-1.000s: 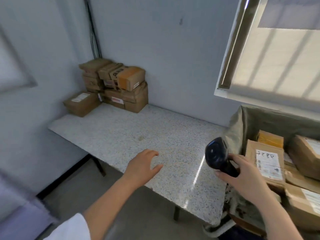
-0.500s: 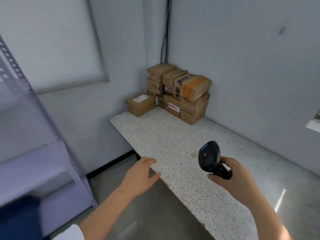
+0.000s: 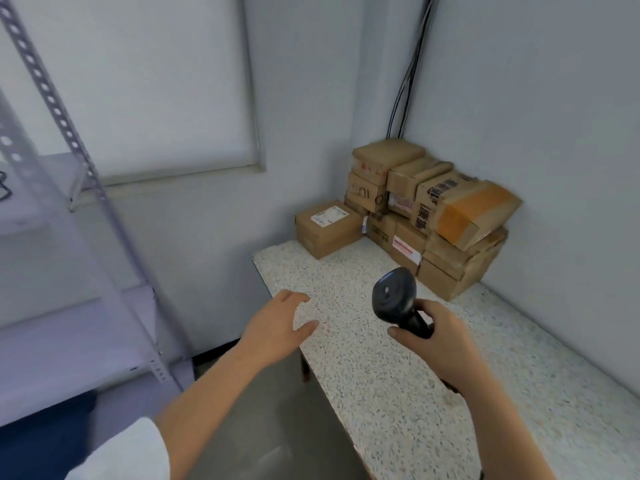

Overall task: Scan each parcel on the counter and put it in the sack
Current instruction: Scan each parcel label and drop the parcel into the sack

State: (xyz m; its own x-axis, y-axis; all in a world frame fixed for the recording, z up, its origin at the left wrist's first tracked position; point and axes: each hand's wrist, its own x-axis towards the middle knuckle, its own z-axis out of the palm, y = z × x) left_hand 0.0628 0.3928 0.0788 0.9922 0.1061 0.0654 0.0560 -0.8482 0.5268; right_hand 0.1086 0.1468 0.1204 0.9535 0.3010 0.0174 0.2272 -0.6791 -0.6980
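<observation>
Fingers (image 3: pixel 431 308) of right hand (image 3: pixel 440 344) around scanner (image 3: pixel 393 294); left hand (image 3: pixel 277 327) loose, palm down.

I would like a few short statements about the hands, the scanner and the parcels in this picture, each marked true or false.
1. The right hand grips a black scanner. True.
2. The left hand holds a parcel. False: its fingers are spread and it holds nothing, above the near edge of the counter.
3. The parcels are stacked in the far corner of the counter, against the wall. True.
4. The box with a white label lies on the metal shelf. False: it stands on the counter, at the left side of the stack.
</observation>
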